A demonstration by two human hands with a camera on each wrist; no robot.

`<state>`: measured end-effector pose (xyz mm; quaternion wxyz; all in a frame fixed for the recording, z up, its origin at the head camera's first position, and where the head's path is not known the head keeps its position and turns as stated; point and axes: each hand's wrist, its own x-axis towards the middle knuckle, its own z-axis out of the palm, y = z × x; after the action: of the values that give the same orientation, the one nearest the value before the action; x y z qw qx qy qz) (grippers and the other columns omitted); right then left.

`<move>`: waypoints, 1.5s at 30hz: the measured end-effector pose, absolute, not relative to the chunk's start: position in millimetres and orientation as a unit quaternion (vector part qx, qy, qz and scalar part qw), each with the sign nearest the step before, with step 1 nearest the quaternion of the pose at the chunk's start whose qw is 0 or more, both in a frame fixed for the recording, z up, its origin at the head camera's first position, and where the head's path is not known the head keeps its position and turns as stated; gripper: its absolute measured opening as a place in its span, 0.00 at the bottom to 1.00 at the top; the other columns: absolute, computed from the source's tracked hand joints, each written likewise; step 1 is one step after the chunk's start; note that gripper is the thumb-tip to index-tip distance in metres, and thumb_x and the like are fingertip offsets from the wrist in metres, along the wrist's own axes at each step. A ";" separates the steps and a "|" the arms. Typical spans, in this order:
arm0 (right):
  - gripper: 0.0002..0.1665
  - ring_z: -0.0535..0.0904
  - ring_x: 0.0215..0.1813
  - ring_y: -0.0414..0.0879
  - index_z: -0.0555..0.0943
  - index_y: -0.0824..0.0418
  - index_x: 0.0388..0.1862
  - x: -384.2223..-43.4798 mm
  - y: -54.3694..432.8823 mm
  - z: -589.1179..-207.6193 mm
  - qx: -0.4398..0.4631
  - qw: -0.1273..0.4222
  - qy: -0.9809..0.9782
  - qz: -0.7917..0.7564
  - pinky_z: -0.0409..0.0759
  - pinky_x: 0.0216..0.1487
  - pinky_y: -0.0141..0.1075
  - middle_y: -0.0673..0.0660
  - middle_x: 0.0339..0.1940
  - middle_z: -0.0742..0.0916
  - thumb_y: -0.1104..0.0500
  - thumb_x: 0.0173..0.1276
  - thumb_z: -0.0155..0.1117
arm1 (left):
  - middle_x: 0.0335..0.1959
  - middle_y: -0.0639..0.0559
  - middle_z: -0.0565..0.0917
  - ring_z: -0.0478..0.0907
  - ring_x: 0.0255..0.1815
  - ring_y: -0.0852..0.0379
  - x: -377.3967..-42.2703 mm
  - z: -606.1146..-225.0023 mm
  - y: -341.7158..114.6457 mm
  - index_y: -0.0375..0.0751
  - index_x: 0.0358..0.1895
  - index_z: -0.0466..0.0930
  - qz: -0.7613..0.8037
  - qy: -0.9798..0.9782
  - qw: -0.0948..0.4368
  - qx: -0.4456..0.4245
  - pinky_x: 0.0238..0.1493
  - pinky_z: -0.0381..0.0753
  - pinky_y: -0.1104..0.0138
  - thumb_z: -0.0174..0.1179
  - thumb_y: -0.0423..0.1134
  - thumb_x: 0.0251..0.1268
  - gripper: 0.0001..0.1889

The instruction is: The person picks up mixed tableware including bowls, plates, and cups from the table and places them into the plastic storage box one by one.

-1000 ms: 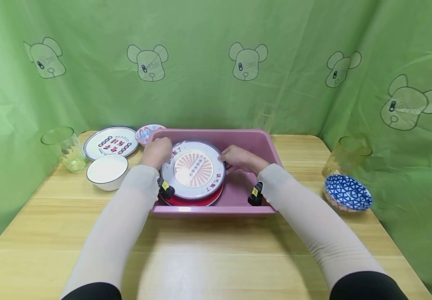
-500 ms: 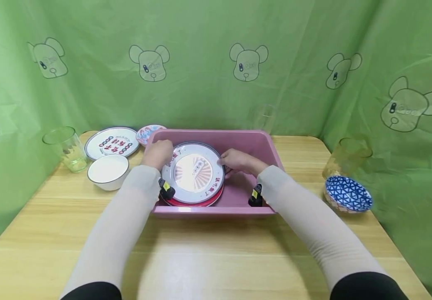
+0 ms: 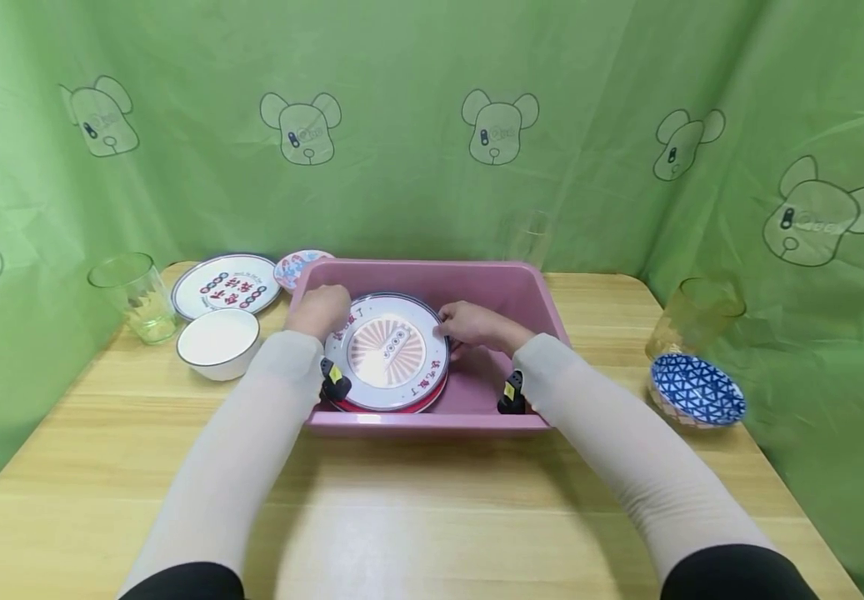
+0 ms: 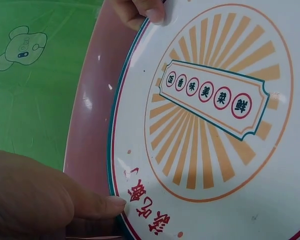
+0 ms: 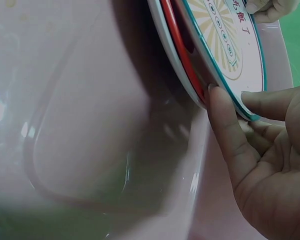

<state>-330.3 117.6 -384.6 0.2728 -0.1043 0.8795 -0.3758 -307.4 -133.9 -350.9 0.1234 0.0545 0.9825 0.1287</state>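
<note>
A white plate with a teal rim, an orange sunburst and red lettering (image 3: pixel 388 352) lies over other plates inside a pink tub (image 3: pixel 432 420). My left hand (image 3: pixel 321 312) pinches its left rim, thumb on top in the left wrist view. On the opposite rim my right hand (image 3: pixel 480 325) grips the same plate between thumb and fingers. Beneath it a red plate (image 5: pixel 177 45) shows, with a white plate edge (image 5: pixel 162 37) below that. A gap separates the held plate from the red one on the right hand's side.
Left of the tub stand a white bowl (image 3: pixel 218 343), a lettered plate (image 3: pixel 226 286), a small patterned dish (image 3: pixel 301 265) and a green glass (image 3: pixel 135 300). To the right are a blue patterned bowl (image 3: pixel 696 389) and a yellow glass (image 3: pixel 694 317). A clear glass (image 3: pixel 527 237) stands behind.
The sunburst plate has come down closer to the red plate, its far edge lowering, and less red shows below it. Both hands have kept hold and moved slightly with it.
</note>
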 end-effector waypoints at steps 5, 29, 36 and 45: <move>0.18 0.81 0.33 0.48 0.73 0.71 0.58 -329.5 118.5 -384.6 -0.112 0.279 0.878 -0.374 0.86 0.38 0.38 0.62 0.36 0.81 0.65 0.72 0.56 | 0.41 0.40 0.81 0.78 0.38 0.47 -306.9 -351.6 -133.7 0.30 0.48 0.79 0.137 0.981 0.130 0.049 0.42 0.79 0.60 0.49 0.25 0.63 0.13; 0.12 0.82 0.24 0.46 0.81 0.69 0.48 -330.6 120.6 -388.7 -0.176 0.301 0.891 -0.290 0.86 0.33 0.38 0.60 0.24 0.84 0.63 0.74 0.55 | 0.36 0.43 0.79 0.77 0.38 0.50 -307.1 -351.4 -128.2 0.31 0.44 0.79 0.102 0.979 0.169 0.048 0.41 0.79 0.63 0.51 0.25 0.60 0.12; 0.14 0.83 0.27 0.49 0.81 0.69 0.50 -331.2 121.1 -386.4 -0.206 0.304 0.895 -0.251 0.86 0.34 0.39 0.60 0.24 0.84 0.63 0.76 0.51 | 0.37 0.42 0.79 0.77 0.39 0.49 -310.8 -353.7 -129.3 0.30 0.46 0.79 0.102 0.979 0.164 0.061 0.43 0.80 0.61 0.49 0.24 0.58 0.14; 0.17 0.85 0.30 0.50 0.79 0.69 0.56 -328.2 120.4 -380.4 -0.226 0.304 0.900 -0.217 0.86 0.34 0.38 0.64 0.35 0.87 0.62 0.77 0.49 | 0.37 0.40 0.81 0.79 0.39 0.47 -309.8 -347.6 -132.7 0.31 0.39 0.79 0.133 0.980 0.121 0.079 0.47 0.81 0.57 0.46 0.24 0.58 0.11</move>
<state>-328.2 120.4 -380.4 0.3040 -0.2260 0.8996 -0.2174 -309.8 -132.7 -347.6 0.1208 0.0795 0.9804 0.1335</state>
